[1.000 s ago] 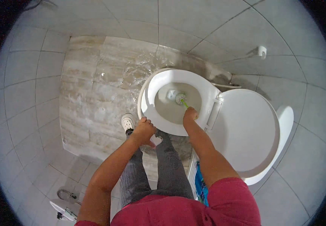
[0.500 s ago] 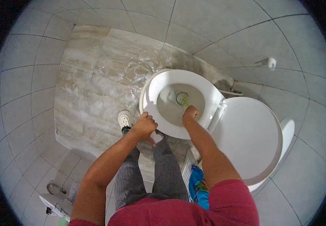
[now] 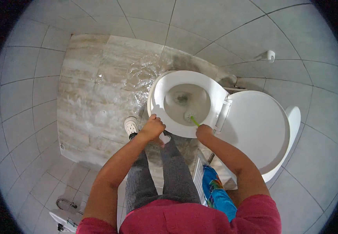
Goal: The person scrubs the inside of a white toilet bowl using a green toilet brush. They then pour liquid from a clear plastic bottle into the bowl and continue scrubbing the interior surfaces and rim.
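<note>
Head cam, looking down: R hand (image 3: 205,132) was closed round the green handle of a toilet brush (image 3: 189,116), knuckles over the near edge of the toilet seat (image 3: 194,78), close to the hinge side. Brush's white head sat down in the bowl (image 3: 173,109), over toward the near wall & apart from the dark patch at the bottom, handle tilted up to the grip. L hand (image 3: 152,128) was at the front-left edge of the seat, fingers bent; couldn't tell if it was pressing on the rim or just next to it, or if it had anything in it.

Re progress: seat was down, lid (image 3: 258,136) was swung open to the R, & the brush was in place, so set-up looked done. Brushing itself looked to be mid-way, prob. not finished, b/c the brush hadn't been lifted out. How much of the bowl had been covered, couldn't tell; lid not yet shut.

Further out: wet floor (image 3: 79,101) w/ a shiny puddle (image 3: 143,74) L of the toilet, a white shoe (image 3: 131,125) nr the front of it, a blue patterned cloth (image 3: 216,191) below the R forearm, & a small white wall fitting (image 3: 270,56) up on the grey tiles.
</note>
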Motion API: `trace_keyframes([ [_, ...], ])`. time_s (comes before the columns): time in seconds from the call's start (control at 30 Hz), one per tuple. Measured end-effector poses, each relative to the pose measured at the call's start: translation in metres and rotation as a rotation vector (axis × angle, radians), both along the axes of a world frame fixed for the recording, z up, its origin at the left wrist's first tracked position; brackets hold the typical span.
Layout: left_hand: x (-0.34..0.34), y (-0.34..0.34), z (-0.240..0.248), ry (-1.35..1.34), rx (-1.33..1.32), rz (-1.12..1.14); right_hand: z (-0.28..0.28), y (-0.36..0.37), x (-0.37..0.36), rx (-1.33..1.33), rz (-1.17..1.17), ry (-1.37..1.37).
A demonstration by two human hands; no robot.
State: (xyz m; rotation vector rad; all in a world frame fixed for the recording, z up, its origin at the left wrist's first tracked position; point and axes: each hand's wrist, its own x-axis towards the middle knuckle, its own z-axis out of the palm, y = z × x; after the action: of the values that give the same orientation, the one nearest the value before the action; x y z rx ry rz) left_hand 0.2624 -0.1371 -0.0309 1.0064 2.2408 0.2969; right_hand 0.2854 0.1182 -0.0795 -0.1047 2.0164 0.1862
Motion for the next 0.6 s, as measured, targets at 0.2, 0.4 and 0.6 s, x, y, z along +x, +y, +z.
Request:
trace_keyframes([
  [0.2,-0.004,-0.01,0.001,0.053,0.078,-0.057,-0.017,-0.064,-0.027,-0.265,-0.286,0.22],
  [0.4,-0.009,-0.01,0.018,-0.087,-0.059,-0.116,-0.034,-0.032,-0.074,-0.43,-0.588,0.102],
  [0.6,-0.016,-0.008,0.026,-0.115,-0.131,-0.162,-0.006,-0.029,0.009,-0.614,-0.239,0.296],
])
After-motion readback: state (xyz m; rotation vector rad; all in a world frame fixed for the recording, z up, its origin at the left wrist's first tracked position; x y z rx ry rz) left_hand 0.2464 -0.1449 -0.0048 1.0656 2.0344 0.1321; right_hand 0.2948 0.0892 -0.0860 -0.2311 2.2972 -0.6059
